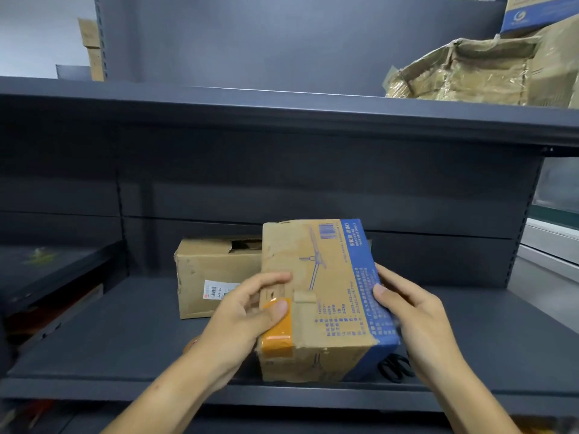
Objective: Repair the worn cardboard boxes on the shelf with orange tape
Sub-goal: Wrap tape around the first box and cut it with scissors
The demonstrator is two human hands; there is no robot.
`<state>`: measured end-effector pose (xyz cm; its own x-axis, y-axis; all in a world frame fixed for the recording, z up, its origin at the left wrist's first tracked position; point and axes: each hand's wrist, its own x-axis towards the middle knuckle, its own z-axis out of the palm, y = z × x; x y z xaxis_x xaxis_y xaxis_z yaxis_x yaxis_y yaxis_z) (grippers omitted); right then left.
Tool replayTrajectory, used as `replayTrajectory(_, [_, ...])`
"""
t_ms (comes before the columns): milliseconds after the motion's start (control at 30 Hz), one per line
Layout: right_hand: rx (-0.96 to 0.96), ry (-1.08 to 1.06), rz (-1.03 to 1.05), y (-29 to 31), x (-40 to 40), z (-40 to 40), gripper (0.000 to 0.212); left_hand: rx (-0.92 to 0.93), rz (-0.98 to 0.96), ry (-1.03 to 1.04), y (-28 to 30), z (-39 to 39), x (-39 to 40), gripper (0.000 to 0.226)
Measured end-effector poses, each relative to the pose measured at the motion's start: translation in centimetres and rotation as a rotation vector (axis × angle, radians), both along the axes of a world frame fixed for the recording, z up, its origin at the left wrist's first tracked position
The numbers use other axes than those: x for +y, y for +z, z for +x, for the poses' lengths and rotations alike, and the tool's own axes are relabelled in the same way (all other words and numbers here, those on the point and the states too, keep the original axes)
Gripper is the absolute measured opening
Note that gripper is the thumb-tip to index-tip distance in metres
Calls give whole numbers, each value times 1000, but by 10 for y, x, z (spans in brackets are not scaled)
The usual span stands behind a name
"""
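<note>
Both hands grip box (pixel 326 296) — left hand (pixel 247 311) thumbing orange tape (pixel 277 327) | right hand (pixel 407 311) | scissors (pixel 396 368) half-hidden

Place: a stockroom or storage area, by the look of it.
Main sign: a dark grey metal shelf unit (pixel 282 108) with flat boards, a panelled back and slotted uprights.
On the shelf unit's lower board: a worn cardboard box (pixel 216 277) with a torn top and a barcode label; black scissors (pixel 395 368) at the front edge.
On its upper board, right: a crushed carton wrapped in clear tape (pixel 463 73), under a blue-printed carton (pixel 539 14).
Left of the shelf unit: a second dark rack (pixel 53 270), and stacked small boxes (pixel 92 48) against a pale wall.
Right of it: a window frame (pixel 554 227).
</note>
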<state>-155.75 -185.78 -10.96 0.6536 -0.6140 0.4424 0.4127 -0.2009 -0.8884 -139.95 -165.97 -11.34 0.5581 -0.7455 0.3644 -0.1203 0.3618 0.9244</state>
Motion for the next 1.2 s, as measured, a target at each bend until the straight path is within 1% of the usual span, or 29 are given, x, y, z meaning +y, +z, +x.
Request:
replayTrajectory(100, [-10,-8,-34,-8,6,-1,37,6,-32,-47,0,1,-1,90])
replayTrajectory(167, [-47,-69,-51,-14,6,-4,38,-56,-42,-73,-3,3,-1,106])
replayTrajectory(267, [-73,-171,-122,-19,0,-7,39,-164,-12,-82,-11,2,-2,110])
replayTrajectory(433, [-132,-218,-167,-19,-7,-4,32,-316,35,-87,-30,-9,-11,116])
replayTrajectory(500, [-148,-245,-162,-17,-10,-2,34,-293,64,-93,-41,-11,-15,119])
replayTrajectory(567, [-135,-265,-175,-14,-15,-1,43,-266,91,-78,-53,-13,-17,122])
replayTrajectory(667, [-106,-227,-201,-12,-21,2,48,-232,136,-41,-62,-12,-19,126])
replayTrajectory(733, [-92,-191,-204,-13,-22,5,45,-186,143,-38,-59,-10,-21,123])
replayTrajectory(800, [-89,-176,-194,-15,-25,7,44,-99,77,4,-48,-6,-24,109])
replayTrajectory(867, [-95,-164,-184,-18,-28,8,44,-33,-1,108,-29,2,-27,85])
replayTrajectory(933, [-93,-150,-195,-25,-31,9,42,-52,-24,202,-6,8,-31,58])
replayTrajectory(967, [-88,-147,-200,-30,-32,10,42,-85,-14,235,3,10,-32,49])
replayTrajectory(1067, [-83,-143,-188,-42,-33,12,45,-171,57,293,18,14,-36,41])
replayTrajectory(1133, [-85,-152,-203,-45,-34,12,44,-140,83,276,17,14,-35,41])
replayTrajectory(1200, [-78,-164,-224,-45,-34,11,46,-71,89,238,14,16,-34,44])
